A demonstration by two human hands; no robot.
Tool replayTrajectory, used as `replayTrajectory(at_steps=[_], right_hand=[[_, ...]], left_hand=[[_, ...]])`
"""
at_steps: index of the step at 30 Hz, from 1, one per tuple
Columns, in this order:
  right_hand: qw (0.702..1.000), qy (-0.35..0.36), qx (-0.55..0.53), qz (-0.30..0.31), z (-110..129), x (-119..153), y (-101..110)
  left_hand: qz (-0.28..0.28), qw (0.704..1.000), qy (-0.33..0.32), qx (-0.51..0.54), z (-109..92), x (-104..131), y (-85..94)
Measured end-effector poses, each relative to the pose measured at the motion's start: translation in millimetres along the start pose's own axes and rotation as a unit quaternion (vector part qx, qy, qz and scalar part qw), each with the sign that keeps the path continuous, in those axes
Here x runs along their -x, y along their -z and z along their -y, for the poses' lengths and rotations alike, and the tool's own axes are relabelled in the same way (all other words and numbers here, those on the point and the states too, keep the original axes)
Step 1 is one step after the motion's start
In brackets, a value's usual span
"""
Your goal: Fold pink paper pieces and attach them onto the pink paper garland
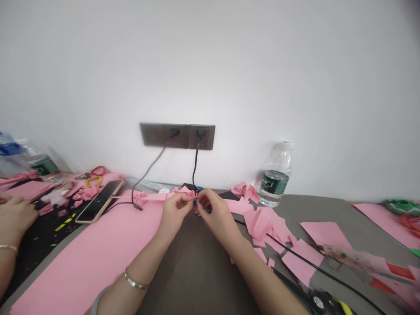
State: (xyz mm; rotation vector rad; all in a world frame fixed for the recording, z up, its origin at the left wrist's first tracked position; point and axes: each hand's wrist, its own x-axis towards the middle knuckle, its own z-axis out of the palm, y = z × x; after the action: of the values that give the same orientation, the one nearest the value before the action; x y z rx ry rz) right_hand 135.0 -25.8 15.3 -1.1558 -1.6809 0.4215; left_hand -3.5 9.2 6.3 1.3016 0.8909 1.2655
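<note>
Both hands meet above the grey table at the middle of the head view, fingertips nearly touching. My left hand (175,211) is closed in a pinch, and my right hand (217,212) pinches from the other side. Between their fingertips shows a small blue piece (195,203), too small to name, with bits of pink paper around it. To the left of my hand runs a narrow pink paper strip (152,197). A large pink sheet (98,258) lies under and beside my left forearm. Crumpled pink paper (262,223) lies right of my right hand.
A phone (100,202) and scissors (94,181) lie left. Another person's hand (16,216) rests at the far left. A water bottle (275,177) stands against the wall, right. Black cables hang from the wall sockets (177,135). Black-handled scissors (318,302) lie front right.
</note>
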Motion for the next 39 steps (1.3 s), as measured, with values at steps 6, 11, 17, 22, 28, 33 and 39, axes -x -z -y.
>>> replayTrajectory(at_steps=[6,11,17,22,28,33,39], right_hand=[[0.999,-0.009,-0.051,0.003,-3.1,-1.2,1.1],[0.995,-0.031,-0.096,0.010,-5.4,-2.1,2.0],[0.995,-0.016,-0.099,-0.002,-2.6,-1.9,3.0],[0.994,-0.023,-0.103,0.001,-3.4,-2.1,3.1],[0.994,-0.027,-0.102,-0.012,-3.3,-1.8,3.6],[0.995,-0.032,-0.099,-0.008,-0.5,-1.2,3.5],[0.995,-0.028,-0.095,-0.014,-0.6,-0.8,1.9]], left_hand=[[-0.006,1.000,0.004,0.007,-0.2,0.3,0.2],[-0.007,0.999,0.017,0.029,-1.6,1.5,-1.1],[-0.017,1.000,-0.005,0.013,-4.2,2.1,-0.6],[-0.009,1.000,-0.007,0.021,-1.5,1.1,0.0],[0.009,0.999,0.008,0.034,-0.4,1.2,-0.6],[0.006,1.000,-0.021,0.015,0.2,1.2,0.3],[-0.008,0.999,-0.030,0.012,0.1,1.2,0.3]])
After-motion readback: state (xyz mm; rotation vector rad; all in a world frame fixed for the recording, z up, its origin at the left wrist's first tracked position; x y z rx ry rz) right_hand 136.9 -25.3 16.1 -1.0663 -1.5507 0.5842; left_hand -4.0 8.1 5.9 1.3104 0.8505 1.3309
